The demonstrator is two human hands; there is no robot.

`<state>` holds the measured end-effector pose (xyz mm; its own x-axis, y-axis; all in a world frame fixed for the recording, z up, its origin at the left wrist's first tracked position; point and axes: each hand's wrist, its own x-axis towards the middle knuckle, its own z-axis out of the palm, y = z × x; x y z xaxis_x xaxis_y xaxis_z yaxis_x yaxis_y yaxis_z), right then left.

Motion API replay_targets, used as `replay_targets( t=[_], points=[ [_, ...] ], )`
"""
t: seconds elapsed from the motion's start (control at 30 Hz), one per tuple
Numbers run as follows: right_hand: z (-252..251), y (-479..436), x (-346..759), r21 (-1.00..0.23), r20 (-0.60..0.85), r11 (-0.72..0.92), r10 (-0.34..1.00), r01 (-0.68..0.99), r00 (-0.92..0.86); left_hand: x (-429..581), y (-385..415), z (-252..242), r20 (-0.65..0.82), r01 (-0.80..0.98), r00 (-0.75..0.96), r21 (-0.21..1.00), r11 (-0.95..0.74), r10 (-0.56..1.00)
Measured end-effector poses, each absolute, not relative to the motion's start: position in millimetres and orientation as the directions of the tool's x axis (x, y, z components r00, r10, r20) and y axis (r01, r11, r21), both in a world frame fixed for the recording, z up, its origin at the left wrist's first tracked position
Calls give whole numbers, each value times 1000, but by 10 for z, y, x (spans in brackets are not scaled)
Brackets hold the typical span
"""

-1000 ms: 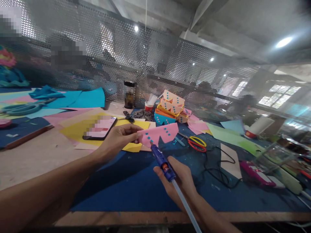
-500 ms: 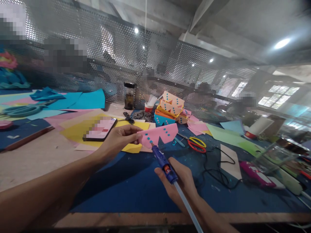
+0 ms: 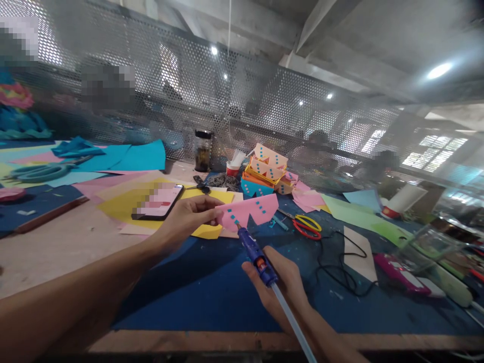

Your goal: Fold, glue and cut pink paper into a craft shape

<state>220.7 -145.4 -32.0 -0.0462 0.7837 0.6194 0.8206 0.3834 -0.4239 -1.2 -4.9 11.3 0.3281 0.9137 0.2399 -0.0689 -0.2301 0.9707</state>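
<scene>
At frame centre, the left hand's grip pinches the left end of a pink cutout, its long axis running across the picture, rising slightly rightward. Below, the right hand clasps a glue gun, nozzle at the cutout's lower edge; contact is unclear. Above centre, a cup holds pale strips; the lidded jar leftward has dark contents.

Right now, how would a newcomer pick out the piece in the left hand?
Above the blue tabletop, find the left hand. It pinches a pink notched piece with two rows of small blue squares. Unlike the stacked pieces behind, it is held up near the glue gun.
</scene>
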Motion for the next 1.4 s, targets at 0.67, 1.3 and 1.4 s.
replay_targets(
  t=[0.67, 1.3, 1.4],
  points=[
    [-280, -1467, 2384, -404, 686, 345, 727, 847, 31, -17, -57, 136, 221, -56, 333, 975, -215, 917],
    [-259, -1719, 3533, -283, 195, -313, 907, 907, 374, -35, 41, 45, 257, -77, 371, 966, -247, 892],
    [-252, -1664, 3573, -285, 170, -263, 932, 922, 319, -37, 47, 58, 267, -80, 376, 963, -256, 887]
  ],
)
